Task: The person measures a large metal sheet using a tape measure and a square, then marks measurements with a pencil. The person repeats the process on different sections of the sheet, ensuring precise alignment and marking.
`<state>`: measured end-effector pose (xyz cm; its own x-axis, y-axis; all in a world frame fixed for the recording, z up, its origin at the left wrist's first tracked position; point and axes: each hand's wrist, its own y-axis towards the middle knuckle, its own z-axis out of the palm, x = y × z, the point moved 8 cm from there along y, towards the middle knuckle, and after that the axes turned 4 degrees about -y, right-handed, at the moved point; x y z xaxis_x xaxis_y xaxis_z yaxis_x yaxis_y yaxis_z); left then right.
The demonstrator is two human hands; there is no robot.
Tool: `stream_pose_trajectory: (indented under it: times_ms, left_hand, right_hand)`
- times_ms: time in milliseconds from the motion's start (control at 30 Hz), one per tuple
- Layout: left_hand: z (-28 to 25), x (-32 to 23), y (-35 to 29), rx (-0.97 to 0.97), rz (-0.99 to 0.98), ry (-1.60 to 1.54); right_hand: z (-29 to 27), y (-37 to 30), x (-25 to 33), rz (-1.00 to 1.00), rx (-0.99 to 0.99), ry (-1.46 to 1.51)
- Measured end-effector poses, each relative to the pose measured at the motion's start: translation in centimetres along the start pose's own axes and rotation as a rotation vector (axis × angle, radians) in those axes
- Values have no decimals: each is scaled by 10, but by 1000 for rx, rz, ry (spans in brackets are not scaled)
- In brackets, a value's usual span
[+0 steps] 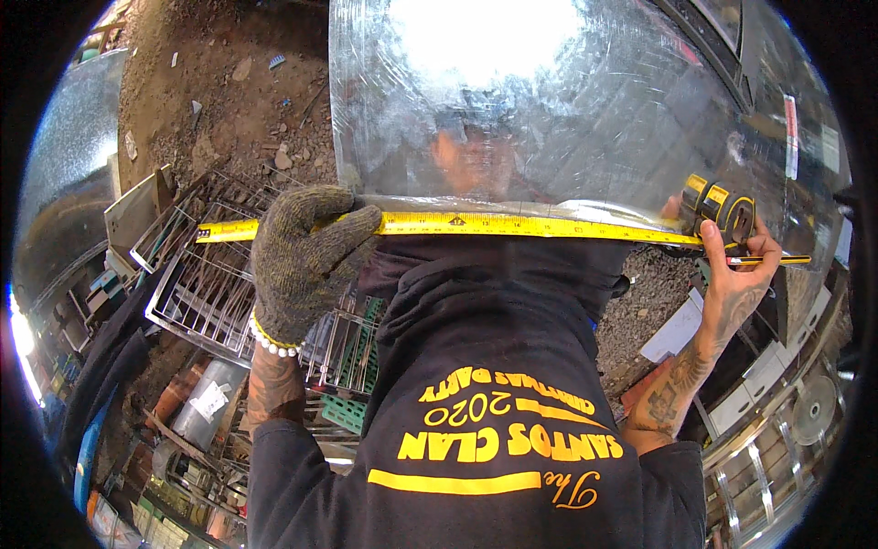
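Observation:
A yellow tape measure blade [512, 225] is stretched level across in front of my body, along the near edge of a shiny metal sheet [585, 137]. My left hand [306, 256], in a dark knitted glove, is closed on the blade, whose free end sticks out past it to the left. My bare right hand [741, 261] grips the black and yellow tape measure case [720, 210] near the sheet's right side. A thin yellow and black pencil [777, 260] also sits between the fingers of that hand. The sheet mirrors a bright light and a blurred reflection.
Below my left hand lies a heap of wire racks [206, 302] with a green plastic crate [361, 357]. A rolled metal piece [212, 403] is at lower left. Dirt ground [229, 82] with stones spreads at the upper left. A white panel [675, 327] leans at right.

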<state>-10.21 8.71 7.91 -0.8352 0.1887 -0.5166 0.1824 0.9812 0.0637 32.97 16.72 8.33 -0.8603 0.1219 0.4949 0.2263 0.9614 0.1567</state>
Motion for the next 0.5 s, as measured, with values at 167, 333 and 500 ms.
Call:
stream_pose_trajectory:
  times_ms: [167,333,500]
  left_hand:
    - [0,0,0,6,-3,-5]
    - [2,3,0,19,-23,-20]
    - [0,3,-1,2,-59,-17]
  right_hand:
    - [0,0,-3,12,19,-14]
    - [0,-2,-7,51,35,26]
    - [-6,-5,4,-95,-11,4]
